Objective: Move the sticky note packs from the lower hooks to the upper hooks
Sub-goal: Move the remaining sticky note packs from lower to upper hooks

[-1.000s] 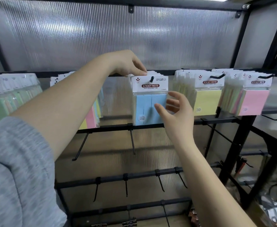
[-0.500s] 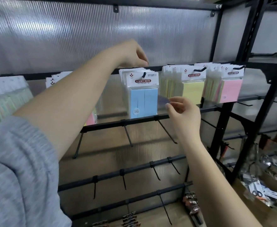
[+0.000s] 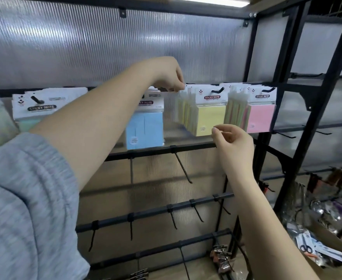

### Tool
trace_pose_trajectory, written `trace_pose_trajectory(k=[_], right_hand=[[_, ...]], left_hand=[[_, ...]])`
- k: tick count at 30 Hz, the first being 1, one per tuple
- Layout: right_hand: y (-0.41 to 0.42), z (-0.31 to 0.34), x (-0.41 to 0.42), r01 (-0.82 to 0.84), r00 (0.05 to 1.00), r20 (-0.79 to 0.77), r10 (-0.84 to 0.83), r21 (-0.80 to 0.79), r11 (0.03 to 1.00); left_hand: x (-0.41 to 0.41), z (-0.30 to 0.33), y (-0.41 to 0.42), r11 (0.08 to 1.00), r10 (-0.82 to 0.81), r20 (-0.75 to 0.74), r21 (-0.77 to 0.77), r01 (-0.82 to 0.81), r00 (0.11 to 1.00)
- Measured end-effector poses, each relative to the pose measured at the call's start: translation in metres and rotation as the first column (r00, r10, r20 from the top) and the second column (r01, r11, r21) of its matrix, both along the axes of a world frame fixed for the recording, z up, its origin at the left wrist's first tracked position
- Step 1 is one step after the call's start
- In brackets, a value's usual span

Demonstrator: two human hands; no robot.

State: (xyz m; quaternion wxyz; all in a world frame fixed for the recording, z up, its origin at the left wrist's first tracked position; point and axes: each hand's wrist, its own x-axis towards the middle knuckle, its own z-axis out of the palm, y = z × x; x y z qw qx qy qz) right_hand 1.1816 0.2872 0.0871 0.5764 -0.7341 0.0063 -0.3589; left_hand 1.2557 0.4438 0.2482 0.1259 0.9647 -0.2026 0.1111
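My left hand (image 3: 166, 77), at centre frame, curls its fingers (image 3: 177, 88) at the top edge of the blue sticky note packs (image 3: 145, 130), apparently pinching the header cards at the upper hook so the stack seats fully on it; whether anything is truly clamped between the fingertips I cannot tell. My right hand (image 3: 232, 142), right of centre, hovers just below the yellow sticky note packs (image 3: 210, 118) with thumb and forefinger drawn loosely together, holding nothing visible. The pink sticky note packs (image 3: 260, 116) hang beside the yellow ones, and a further pack (image 3: 34, 107) hangs at left, all along the same upper rail. The lower hooks (image 3: 183, 168) beneath, in mid-frame and below, are bare (judged: transfer nearly complete here). Packs hang by punched header cards, so each must be threaded squarely onto its peg. A box of scissors (image 3: 323, 251) lies at lower right.
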Motion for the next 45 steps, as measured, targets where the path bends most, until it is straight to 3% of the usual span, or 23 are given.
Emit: trace_pose_trajectory(k=[7, 13, 19, 26, 29, 31, 37, 45], right_hand=[[-0.067, 0.01, 0.039, -0.112, 0.994, -0.019, 0.111, -0.069, 0.991], [-0.091, 0.022, 0.067, -0.238, 0.971, 0.007, 0.239, -0.091, 0.967], [-0.085, 0.032, 0.088, -0.32, 0.946, 0.009, 0.324, -0.135, 0.938], [-0.081, 0.037, 0.095, -0.343, 0.934, 0.074, 0.349, -0.073, 0.936], [-0.078, 0.036, 0.097, -0.338, 0.936, 0.099, 0.339, -0.029, 0.941], [-0.076, 0.036, 0.1, -0.325, 0.94, 0.104, 0.324, -0.003, 0.946], [-0.071, 0.036, 0.111, -0.371, 0.925, 0.088, 0.369, 0.006, 0.929], [-0.068, 0.038, 0.115, -0.405, 0.903, 0.169, 0.396, 0.021, 0.914]], left_hand=[[0.021, -0.012, -0.047, 0.994, 0.106, -0.017, -0.031, -0.106, 0.994], [0.024, -0.022, -0.057, 0.932, 0.105, -0.143, -0.332, -0.148, 0.984], [0.027, -0.02, -0.059, 0.933, 0.094, -0.151, -0.332, -0.14, 0.984], [0.025, -0.003, -0.05, 0.955, -0.024, -0.344, -0.284, -0.08, 0.939], [0.033, 0.005, -0.051, 0.937, 0.003, -0.287, -0.335, -0.103, 0.958], [0.046, 0.009, -0.053, 0.949, 0.062, -0.215, -0.291, -0.124, 0.975], [0.089, 0.004, -0.058, 0.986, 0.164, -0.131, 0.042, -0.16, 0.978], [0.11, 0.003, -0.053, 0.994, 0.109, -0.187, 0.017, -0.108, 0.976]])
